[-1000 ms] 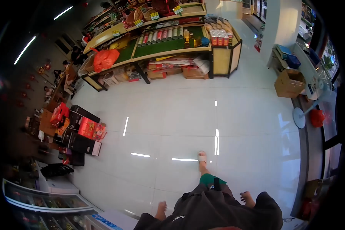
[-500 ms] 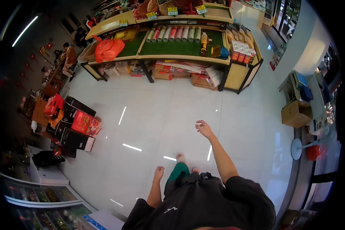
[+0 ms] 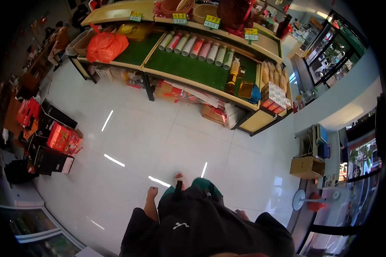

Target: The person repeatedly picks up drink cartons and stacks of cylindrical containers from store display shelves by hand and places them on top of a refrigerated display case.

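My left hand (image 3: 152,192) hangs low beside my body over the tiled floor (image 3: 137,150), its fingers curled closed with nothing visible in them. My right hand (image 3: 242,214) is down at my right side, partly covered by my dark shirt (image 3: 210,227); its fingers are too hidden to read. Neither hand touches any goods. Ahead of me stands a display shelf (image 3: 148,67) with a green mat (image 3: 188,64). On it lie a row of cans (image 3: 197,48), a bottle (image 3: 233,76) and a red plastic bag (image 3: 107,46).
Stacked black and red boxes (image 3: 63,137) stand on the left, beyond a glass-topped display freezer (image 3: 30,222). To the right are a cardboard box (image 3: 307,167) and a white fan base (image 3: 299,199). Packaged goods (image 3: 273,97) sit at the shelf's right end. A person (image 3: 58,43) is far left.
My view has turned and come closer to the shelf. My right hand, stretched out in front with fingers spread, has swung back to my side. My left hand stays low and closed.
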A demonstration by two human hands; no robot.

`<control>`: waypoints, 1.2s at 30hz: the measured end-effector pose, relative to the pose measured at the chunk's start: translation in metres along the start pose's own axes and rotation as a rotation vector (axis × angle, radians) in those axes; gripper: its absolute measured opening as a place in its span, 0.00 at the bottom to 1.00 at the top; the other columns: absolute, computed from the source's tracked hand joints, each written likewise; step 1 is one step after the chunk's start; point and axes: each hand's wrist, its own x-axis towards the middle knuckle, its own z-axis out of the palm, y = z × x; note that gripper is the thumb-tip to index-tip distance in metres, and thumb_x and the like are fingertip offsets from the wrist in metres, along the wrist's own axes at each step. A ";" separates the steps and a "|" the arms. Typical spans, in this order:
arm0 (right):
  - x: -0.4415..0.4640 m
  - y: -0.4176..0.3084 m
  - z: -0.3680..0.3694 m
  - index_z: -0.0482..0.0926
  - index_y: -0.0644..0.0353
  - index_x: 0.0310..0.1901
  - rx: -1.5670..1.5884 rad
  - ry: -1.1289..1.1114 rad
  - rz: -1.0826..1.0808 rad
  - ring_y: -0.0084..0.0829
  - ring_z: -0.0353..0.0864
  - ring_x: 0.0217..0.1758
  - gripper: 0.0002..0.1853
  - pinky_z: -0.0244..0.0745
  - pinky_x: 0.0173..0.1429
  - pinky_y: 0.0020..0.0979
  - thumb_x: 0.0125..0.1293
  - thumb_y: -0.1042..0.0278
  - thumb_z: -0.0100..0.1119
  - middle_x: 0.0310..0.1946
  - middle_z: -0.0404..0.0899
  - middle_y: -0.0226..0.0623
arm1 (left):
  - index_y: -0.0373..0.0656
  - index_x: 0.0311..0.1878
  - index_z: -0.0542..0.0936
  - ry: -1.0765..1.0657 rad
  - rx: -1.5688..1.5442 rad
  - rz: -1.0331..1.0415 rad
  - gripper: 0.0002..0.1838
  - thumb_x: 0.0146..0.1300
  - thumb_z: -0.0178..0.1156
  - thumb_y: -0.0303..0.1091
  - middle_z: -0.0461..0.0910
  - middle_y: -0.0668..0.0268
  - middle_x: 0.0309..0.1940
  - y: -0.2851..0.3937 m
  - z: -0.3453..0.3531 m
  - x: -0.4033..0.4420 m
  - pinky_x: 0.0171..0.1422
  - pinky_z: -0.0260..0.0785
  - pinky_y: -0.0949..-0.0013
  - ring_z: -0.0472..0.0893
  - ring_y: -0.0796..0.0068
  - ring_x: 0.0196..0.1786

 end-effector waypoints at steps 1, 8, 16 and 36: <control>-0.004 -0.015 0.005 0.71 0.63 0.50 -0.016 0.029 0.119 0.45 0.78 0.33 0.23 0.74 0.32 0.46 0.58 0.56 0.57 0.36 0.76 0.49 | 0.26 0.44 0.77 -0.056 -0.015 -0.019 0.25 0.54 0.55 0.43 0.77 0.39 0.43 0.017 -0.012 0.010 0.55 0.68 0.56 0.76 0.47 0.52; 0.070 -0.166 0.073 0.73 0.58 0.49 -0.072 -0.033 0.245 0.38 0.79 0.30 0.20 0.74 0.29 0.40 0.59 0.54 0.56 0.33 0.78 0.42 | 0.47 0.51 0.78 -0.018 0.175 -0.179 0.23 0.56 0.51 0.48 0.75 0.52 0.52 0.138 -0.048 0.115 0.62 0.62 0.48 0.70 0.41 0.57; 0.255 -0.532 0.136 0.72 0.55 0.49 -0.197 -0.101 -0.461 0.30 0.79 0.27 0.18 0.72 0.23 0.27 0.63 0.53 0.51 0.32 0.78 0.37 | 0.46 0.49 0.78 -0.135 0.172 -0.143 0.23 0.56 0.51 0.50 0.77 0.53 0.50 0.228 -0.088 0.239 0.62 0.62 0.51 0.73 0.51 0.57; 0.286 -1.184 0.423 0.73 0.58 0.53 -0.335 -0.128 -0.655 0.26 0.80 0.35 0.18 0.75 0.34 0.27 0.65 0.60 0.51 0.37 0.79 0.34 | 0.48 0.51 0.76 0.331 -0.197 0.445 0.18 0.56 0.55 0.38 0.75 0.57 0.45 0.572 -0.212 0.590 0.53 0.65 0.51 0.71 0.49 0.50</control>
